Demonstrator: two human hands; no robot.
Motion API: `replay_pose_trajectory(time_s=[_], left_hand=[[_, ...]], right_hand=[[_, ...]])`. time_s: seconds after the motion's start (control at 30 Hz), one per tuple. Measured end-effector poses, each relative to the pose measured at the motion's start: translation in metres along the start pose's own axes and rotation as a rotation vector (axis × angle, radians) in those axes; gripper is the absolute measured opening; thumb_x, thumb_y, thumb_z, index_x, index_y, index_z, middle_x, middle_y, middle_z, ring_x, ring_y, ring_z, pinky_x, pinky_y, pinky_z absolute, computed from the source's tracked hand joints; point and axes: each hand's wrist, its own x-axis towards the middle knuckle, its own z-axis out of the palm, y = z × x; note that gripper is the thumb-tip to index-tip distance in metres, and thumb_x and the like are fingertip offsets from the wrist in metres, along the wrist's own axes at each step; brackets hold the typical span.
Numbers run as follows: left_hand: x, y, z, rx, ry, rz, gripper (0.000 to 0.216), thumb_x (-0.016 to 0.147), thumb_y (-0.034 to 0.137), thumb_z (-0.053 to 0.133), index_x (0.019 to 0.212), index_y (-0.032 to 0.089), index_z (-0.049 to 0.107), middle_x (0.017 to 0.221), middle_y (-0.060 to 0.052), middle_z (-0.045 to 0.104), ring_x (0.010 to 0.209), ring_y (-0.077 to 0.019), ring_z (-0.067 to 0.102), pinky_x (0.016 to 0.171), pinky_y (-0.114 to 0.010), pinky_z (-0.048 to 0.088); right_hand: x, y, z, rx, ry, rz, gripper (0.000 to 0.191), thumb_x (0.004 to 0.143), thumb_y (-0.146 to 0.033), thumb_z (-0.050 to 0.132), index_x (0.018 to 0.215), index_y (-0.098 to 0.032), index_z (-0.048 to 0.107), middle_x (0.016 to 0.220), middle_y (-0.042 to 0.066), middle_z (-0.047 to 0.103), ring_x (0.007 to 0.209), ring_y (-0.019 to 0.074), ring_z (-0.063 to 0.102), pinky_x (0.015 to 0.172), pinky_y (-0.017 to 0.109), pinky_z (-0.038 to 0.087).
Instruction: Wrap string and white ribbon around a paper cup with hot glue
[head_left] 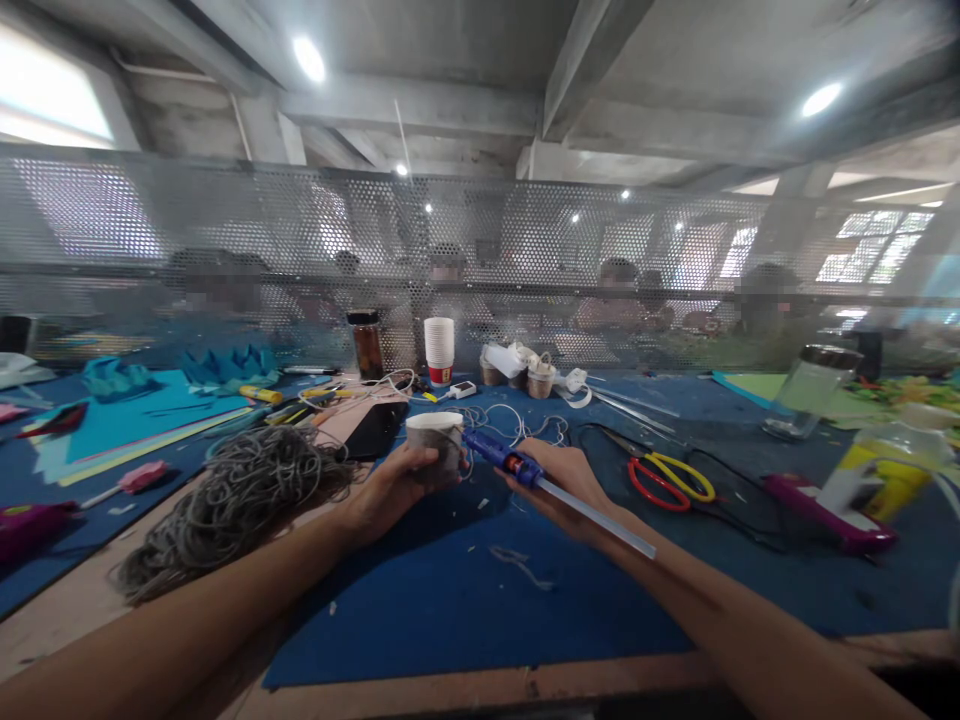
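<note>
- Far left, sheets of coloured paper lie fanned on the table, with a pink cutter just below them.
- A loose heap of grey cord sits beside the left forearm, between the paper and the hands.
- Behind the heap lies a black pouch. Further back, a dark jar and a stack of paper cups stand against the mesh screen.
- The left hand is curled around the cup from the side, holding it upright just above the blue mat.
- The cup has a pale rim and a grey-brown wall. Whether cord covers that wall is too blurred to tell.
- The glue gun is blue, and its nozzle touches the cup's right side.
- A clear glue stick juts from the back of the gun over the wrist.
- The right hand is closed around the gun's body.
- Just right of that hand, scissors with red and yellow handles lie on the mat, among dark cable.
- Far right stand a glass jar and a yellow bottle, with a purple tool lying in front of them.
</note>
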Motion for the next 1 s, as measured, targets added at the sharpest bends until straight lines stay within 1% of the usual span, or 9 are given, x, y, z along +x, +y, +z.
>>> replay_pose_trajectory(time_s=[0.17, 0.47, 0.67, 1.0], left_hand=[[-0.0017, 0.0018, 0.0019, -0.009, -0.009, -0.008, 0.032, 0.087, 0.027, 0.065, 0.117, 0.016, 0.071, 0.113, -0.014, 0.076, 0.110, -0.0299, 0.068, 0.098, -0.045, 0.052], [-0.0001, -0.0001, -0.0009, -0.050, -0.013, -0.025, 0.033, 0.087, 0.025, 0.063, 0.118, 0.015, 0.071, 0.113, -0.014, 0.077, 0.110, -0.0302, 0.069, 0.099, -0.046, 0.052], [-0.0008, 0.0004, -0.0019, -0.058, -0.030, -0.025, 0.035, 0.089, 0.024, 0.061, 0.121, 0.015, 0.070, 0.116, -0.014, 0.076, 0.111, -0.0301, 0.069, 0.101, -0.047, 0.051], [-0.0015, 0.0012, -0.0011, -0.113, -0.016, -0.042, 0.035, 0.087, 0.021, 0.061, 0.118, 0.015, 0.072, 0.114, -0.013, 0.077, 0.109, -0.0310, 0.070, 0.103, -0.051, 0.050]], right_hand=[[0.0002, 0.0001, 0.0002, 0.001, 0.002, 0.027, 0.026, 0.101, -0.045, 0.052, 0.090, -0.022, 0.058, 0.082, 0.001, 0.066, 0.070, 0.0153, 0.061, 0.065, 0.025, 0.039], [-0.0005, 0.0076, 0.0024, -0.015, 0.000, 0.007, 0.023, 0.100, -0.043, 0.053, 0.091, -0.023, 0.057, 0.085, 0.001, 0.067, 0.072, 0.0155, 0.061, 0.065, 0.024, 0.039], [0.0000, 0.0059, 0.0014, -0.016, 0.007, 0.013, 0.022, 0.101, -0.043, 0.053, 0.092, -0.023, 0.057, 0.087, 0.001, 0.068, 0.072, 0.0152, 0.062, 0.066, 0.024, 0.040], [-0.0003, 0.0055, -0.0007, -0.023, 0.007, 0.037, 0.025, 0.101, -0.045, 0.052, 0.091, -0.023, 0.057, 0.086, 0.001, 0.067, 0.072, 0.0159, 0.062, 0.066, 0.024, 0.039]])
